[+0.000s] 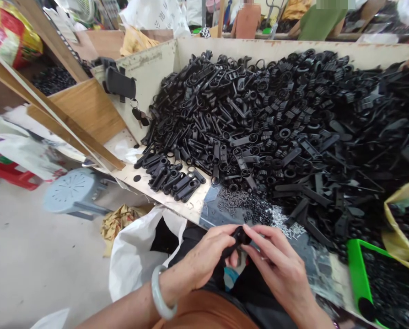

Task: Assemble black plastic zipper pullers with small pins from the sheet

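Note:
Over my lap, at the table's front edge, both hands meet on a small black plastic part [239,236]. My left hand [215,246], with a pale bangle on its wrist, wraps round the part's body. The fingertips of my right hand [276,256] pinch its upper end. Much of the part is hidden by my fingers, so its exact kind does not show. Just beyond my hands lie small silver pins [288,223] and little dark pieces [235,201]. A group of black handle-like parts [177,179] rests on the table to the left.
A big heap of black plastic parts [245,109] fills the walled table. At the right stands a green bin [357,269] beside a yellow sack [401,196]. A white sack [129,260] hangs open at the left, near a blue stool [70,189]. Other people sit beyond the far wall.

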Tool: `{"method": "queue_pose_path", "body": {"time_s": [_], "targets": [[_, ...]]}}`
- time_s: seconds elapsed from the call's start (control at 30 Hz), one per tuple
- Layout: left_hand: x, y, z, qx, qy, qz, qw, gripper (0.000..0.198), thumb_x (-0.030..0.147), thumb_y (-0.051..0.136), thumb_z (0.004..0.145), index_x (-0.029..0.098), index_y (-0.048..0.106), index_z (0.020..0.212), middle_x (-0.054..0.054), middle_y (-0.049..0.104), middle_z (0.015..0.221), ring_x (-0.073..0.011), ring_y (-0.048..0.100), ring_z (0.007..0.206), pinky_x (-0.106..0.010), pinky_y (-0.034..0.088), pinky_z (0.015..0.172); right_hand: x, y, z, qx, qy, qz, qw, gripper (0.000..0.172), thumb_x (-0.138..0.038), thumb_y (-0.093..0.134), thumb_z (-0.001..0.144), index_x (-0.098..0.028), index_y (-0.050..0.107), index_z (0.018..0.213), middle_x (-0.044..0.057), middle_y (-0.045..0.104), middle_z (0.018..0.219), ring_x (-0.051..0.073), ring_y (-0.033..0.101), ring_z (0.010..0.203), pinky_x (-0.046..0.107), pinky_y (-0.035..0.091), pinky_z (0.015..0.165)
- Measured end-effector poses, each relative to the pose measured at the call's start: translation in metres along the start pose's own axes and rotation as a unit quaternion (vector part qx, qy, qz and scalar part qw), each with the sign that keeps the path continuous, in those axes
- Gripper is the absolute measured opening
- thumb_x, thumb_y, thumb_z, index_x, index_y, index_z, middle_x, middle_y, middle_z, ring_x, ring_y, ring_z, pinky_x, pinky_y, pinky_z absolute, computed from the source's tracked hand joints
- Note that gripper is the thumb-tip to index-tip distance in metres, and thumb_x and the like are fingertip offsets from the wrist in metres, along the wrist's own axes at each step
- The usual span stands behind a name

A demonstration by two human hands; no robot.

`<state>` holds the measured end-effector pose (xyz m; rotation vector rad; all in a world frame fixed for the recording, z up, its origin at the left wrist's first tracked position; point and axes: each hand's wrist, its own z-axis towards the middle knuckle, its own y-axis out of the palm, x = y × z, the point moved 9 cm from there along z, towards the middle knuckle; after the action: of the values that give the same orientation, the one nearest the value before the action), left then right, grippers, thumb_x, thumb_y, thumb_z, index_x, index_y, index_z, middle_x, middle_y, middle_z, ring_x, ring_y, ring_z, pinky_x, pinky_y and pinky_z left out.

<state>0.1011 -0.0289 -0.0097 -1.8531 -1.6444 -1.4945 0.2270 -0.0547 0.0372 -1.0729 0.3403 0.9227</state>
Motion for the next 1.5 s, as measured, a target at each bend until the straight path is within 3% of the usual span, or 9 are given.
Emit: {"method": "queue_pose_path", "body": {"time_s": [0.13,0.4,0.63,0.83,0.97,1.13,1.23,1.33,1.5], "targets": [[-0.002,0.002,0.0,-0.001,-0.007,-0.002,1.0,0.025,0.028,0.052,0.083,0.015,0.071,0.091,0.0,0.052,0.063,-0.0139,0.046,0.059,-0.027,0.036,0.063,0.001,0.0,0.0,-0.001,0.007,0.003,1.0,0.045,-0.012,0.064,0.096,-0.031,0.066,0.137,0.008,0.066,0.107,0.013,0.068,0.074,0.02,0.058,0.056],[-0.007,0.002,-0.002,0.042,0.011,0.023,0.999,0.015,0.03,0.056,0.084,0.018,0.065,0.083,0.002,0.05,0.065,-0.013,0.044,0.061,-0.025,0.035,0.061,-0.002,-0.003,-0.002,0.059,0.064,-0.064,0.994,0.022,-0.025,0.067,0.097,-0.023,0.074,0.118,0.004,0.069,0.089,0.01,0.06,0.053,0.021,0.055,0.05],[-0.002,-0.001,-0.002,0.057,0.072,0.175,0.98,0.024,0.036,0.061,0.094,0.017,0.071,0.105,-0.001,0.06,0.081,-0.0134,0.047,0.067,-0.025,0.04,0.065,-0.012,-0.003,-0.003,0.059,0.04,-0.092,0.993,0.025,-0.02,0.06,0.099,-0.021,0.074,0.12,0.004,0.07,0.088,0.012,0.068,0.062,0.021,0.059,0.058],[0.005,0.0,-0.004,0.074,0.124,0.235,0.961,0.024,0.036,0.06,0.096,0.018,0.074,0.1,-0.006,0.072,0.093,-0.0193,0.059,0.085,-0.027,0.047,0.08,-0.022,-0.003,-0.004,0.05,0.003,-0.1,0.994,0.031,-0.015,0.058,0.099,-0.023,0.071,0.126,0.005,0.071,0.088,0.013,0.071,0.066,0.019,0.059,0.059],[0.001,-0.001,-0.005,0.087,0.121,0.253,0.956,0.026,0.039,0.058,0.097,0.018,0.075,0.098,-0.005,0.072,0.086,-0.0197,0.06,0.083,-0.027,0.048,0.081,-0.023,-0.002,-0.008,0.051,-0.006,-0.102,0.993,0.032,-0.015,0.059,0.1,-0.025,0.071,0.128,0.005,0.072,0.089,0.013,0.071,0.066,0.02,0.06,0.062],[-0.011,-0.005,-0.003,0.06,0.074,0.15,0.984,0.036,0.046,0.058,0.098,0.016,0.073,0.11,-0.003,0.065,0.08,-0.0107,0.045,0.059,-0.022,0.038,0.055,-0.003,0.003,-0.01,-0.008,0.061,0.013,0.998,0.033,-0.027,0.068,0.097,-0.027,0.072,0.129,0.004,0.069,0.097,0.009,0.059,0.055,0.019,0.055,0.053],[-0.008,0.001,-0.006,0.019,0.063,0.106,0.992,0.042,0.048,0.056,0.099,0.015,0.067,0.123,0.0,0.06,0.073,-0.0077,0.035,0.052,-0.021,0.029,0.049,0.019,0.006,-0.016,-0.02,0.168,0.149,0.974,0.042,-0.036,0.067,0.098,-0.029,0.066,0.139,0.002,0.067,0.095,0.007,0.052,0.05,0.019,0.049,0.045],[-0.004,0.006,-0.007,0.002,0.077,0.123,0.989,0.039,0.046,0.057,0.1,0.017,0.067,0.124,0.0,0.058,0.07,-0.0093,0.041,0.056,-0.021,0.03,0.051,0.033,0.014,-0.021,0.008,0.234,0.214,0.948,0.038,-0.04,0.057,0.102,-0.026,0.069,0.136,0.003,0.07,0.089,0.009,0.055,0.052,0.02,0.049,0.047],[-0.011,-0.008,0.0,0.053,0.106,0.154,0.981,0.034,0.045,0.055,0.101,0.018,0.069,0.116,0.003,0.053,0.066,-0.0104,0.045,0.058,-0.022,0.038,0.056,0.034,0.033,-0.005,0.049,0.199,0.212,0.955,0.033,-0.041,0.058,0.101,-0.022,0.079,0.117,0.004,0.074,0.083,0.016,0.068,0.072,0.027,0.058,0.067]]}}
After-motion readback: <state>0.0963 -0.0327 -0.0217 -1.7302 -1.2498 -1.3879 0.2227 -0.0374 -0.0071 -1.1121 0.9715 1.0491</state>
